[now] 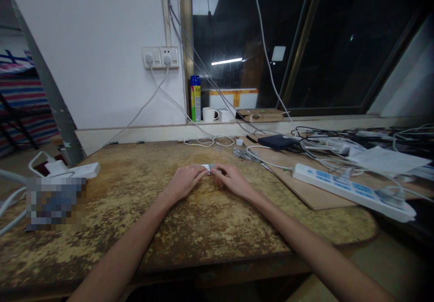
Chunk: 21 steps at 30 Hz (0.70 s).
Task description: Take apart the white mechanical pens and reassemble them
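Both of my arms reach over a worn wooden table [203, 229]. A small white and grey object [207, 167] lies between my hands near the middle of the table; what it is cannot be made out. My left hand [186, 180] is closed on its left side, thumb and fingers drawn together. My right hand [231, 178] touches its right side, with bent fingers pressed close and slightly blurred. The fingers hide part of the object.
A white power strip [352, 192] and a brown board [305, 189] lie at the right, with tangled cables behind. Another white strip [88, 170] sits at the left. A spray can [195, 98] and white mug [209, 114] stand on the windowsill.
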Each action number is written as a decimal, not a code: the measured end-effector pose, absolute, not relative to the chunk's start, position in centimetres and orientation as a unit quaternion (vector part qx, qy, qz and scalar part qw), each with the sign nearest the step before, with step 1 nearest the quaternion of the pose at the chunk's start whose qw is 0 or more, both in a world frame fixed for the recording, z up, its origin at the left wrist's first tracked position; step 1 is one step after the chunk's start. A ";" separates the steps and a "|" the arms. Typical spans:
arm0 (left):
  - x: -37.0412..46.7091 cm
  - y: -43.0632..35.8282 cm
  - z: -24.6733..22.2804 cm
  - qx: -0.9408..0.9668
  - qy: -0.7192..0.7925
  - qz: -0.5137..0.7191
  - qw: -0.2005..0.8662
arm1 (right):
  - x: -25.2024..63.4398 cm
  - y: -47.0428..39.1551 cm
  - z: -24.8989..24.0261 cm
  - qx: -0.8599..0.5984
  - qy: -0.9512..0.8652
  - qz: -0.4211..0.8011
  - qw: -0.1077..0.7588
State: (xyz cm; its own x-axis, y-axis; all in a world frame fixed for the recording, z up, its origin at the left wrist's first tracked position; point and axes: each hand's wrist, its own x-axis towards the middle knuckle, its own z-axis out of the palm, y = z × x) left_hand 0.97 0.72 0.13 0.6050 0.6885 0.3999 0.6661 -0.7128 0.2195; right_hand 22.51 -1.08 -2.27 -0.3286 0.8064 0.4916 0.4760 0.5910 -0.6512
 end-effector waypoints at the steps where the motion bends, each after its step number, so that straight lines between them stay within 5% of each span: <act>1: 1.0 0.7 0.2 0.895 0.378 0.234 0.026 | 22.5 -1.1 -2.3 -0.408 -0.789 0.211 0.409; 7: 1.0 0.3 0.4 0.893 0.379 0.238 0.047 | 22.5 -0.8 -2.3 -0.365 -0.770 0.240 0.465; 21: 1.0 0.5 0.1 0.900 0.361 0.240 0.052 | 22.7 -0.6 -2.3 -0.370 -0.769 0.273 0.443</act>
